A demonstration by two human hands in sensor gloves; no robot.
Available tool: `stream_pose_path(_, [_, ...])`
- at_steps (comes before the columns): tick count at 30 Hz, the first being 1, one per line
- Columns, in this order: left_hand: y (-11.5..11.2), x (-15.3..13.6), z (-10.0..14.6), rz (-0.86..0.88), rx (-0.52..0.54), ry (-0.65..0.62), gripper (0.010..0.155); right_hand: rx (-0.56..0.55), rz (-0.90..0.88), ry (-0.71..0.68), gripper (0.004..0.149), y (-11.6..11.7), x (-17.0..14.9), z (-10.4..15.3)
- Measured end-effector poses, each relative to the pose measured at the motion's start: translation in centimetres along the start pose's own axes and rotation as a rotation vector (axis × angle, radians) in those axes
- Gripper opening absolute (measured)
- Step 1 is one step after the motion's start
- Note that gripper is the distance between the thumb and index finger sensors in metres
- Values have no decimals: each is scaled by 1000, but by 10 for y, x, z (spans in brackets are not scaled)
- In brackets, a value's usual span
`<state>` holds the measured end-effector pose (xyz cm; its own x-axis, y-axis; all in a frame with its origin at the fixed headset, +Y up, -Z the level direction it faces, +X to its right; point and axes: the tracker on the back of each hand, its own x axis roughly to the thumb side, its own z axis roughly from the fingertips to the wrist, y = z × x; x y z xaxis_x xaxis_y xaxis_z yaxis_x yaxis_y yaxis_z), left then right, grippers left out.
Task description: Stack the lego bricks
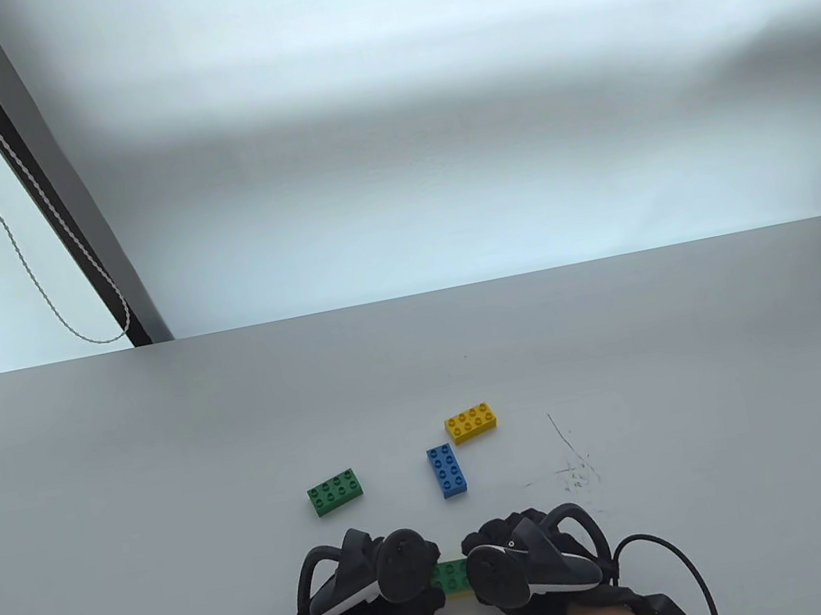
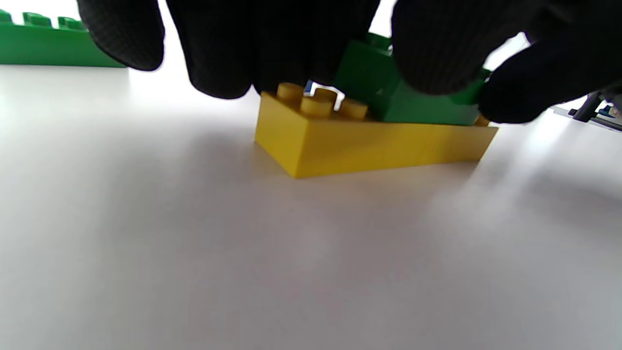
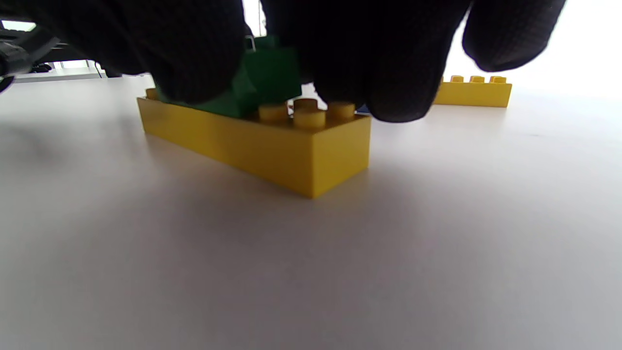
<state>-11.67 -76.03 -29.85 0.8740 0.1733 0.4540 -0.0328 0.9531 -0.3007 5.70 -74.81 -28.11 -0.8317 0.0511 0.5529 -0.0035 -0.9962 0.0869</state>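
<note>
A green brick (image 1: 452, 576) sits slightly tilted on a longer yellow brick (image 1: 461, 595) at the table's front edge, between my two hands. My left hand (image 1: 383, 582) touches it from the left and my right hand (image 1: 503, 565) from the right. In the left wrist view, my gloved fingers (image 2: 432, 53) press on the green brick (image 2: 423, 109) above the yellow brick (image 2: 374, 141). In the right wrist view, my fingers (image 3: 194, 58) cover the green brick (image 3: 265, 78) on the yellow brick (image 3: 262, 141). The far side of the stack is hidden.
Three loose bricks lie behind my hands: a green one (image 1: 336, 492) on the left, a blue one (image 1: 447, 470) in the middle, and a yellow one (image 1: 471, 421) behind it. Pen scratches (image 1: 573, 465) mark the table on the right.
</note>
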Motion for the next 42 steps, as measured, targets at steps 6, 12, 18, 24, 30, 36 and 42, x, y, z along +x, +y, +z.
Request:
stream_pose_path(6, [-3,-5,-2,78,-33,24,64,2,-35,14,65,1,-2,0])
stream_pose_path(12, [-4,-8,-4,121,-62,42,64,21,-101,39,65,3,-6,-1])
stream_pose_path(18, [-4,-9,-3,125,-78,47,64,35,-121,45,66,5,-7,-2])
stream_pose_path(24, [-6,-10,-3,157,-107,58,65,54,-168,43,67,6,-11,-3])
stream_pose_path(30, [-6,-10,-3,173,-134,66,66,97,-233,12,69,3,-20,-9])
stream_pose_path(36, [-6,-10,-3,184,-155,73,66,85,-368,28,74,-7,-41,-25])
stream_pose_path(42, [-5,-11,-4,200,-185,76,66,20,-274,116,74,-19,-64,-51])
